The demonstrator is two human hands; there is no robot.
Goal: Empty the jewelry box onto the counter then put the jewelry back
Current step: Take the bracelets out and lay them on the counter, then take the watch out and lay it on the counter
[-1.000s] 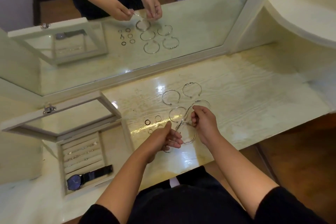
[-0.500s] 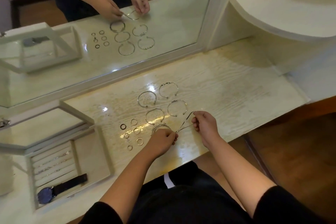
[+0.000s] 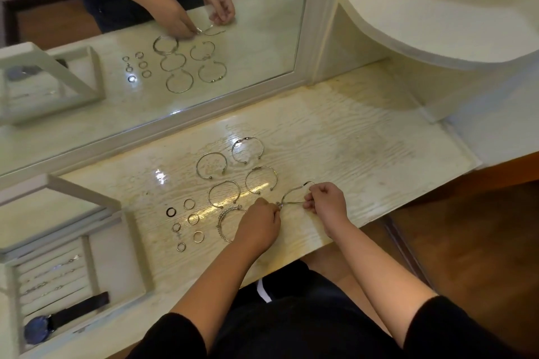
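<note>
Thin, curved silver wire bangle in the pinch of left hand and right hand.

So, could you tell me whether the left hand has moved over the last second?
Yes: the left hand has moved right, off the small rings and across the stacked bangle, where it pinches the end of the thin bracelet.

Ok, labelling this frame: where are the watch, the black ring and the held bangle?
watch (image 3: 36, 329), head view, blue dial.
black ring (image 3: 167, 212), head view, band's left side.
held bangle (image 3: 294, 202), head view, lower wire.
</note>
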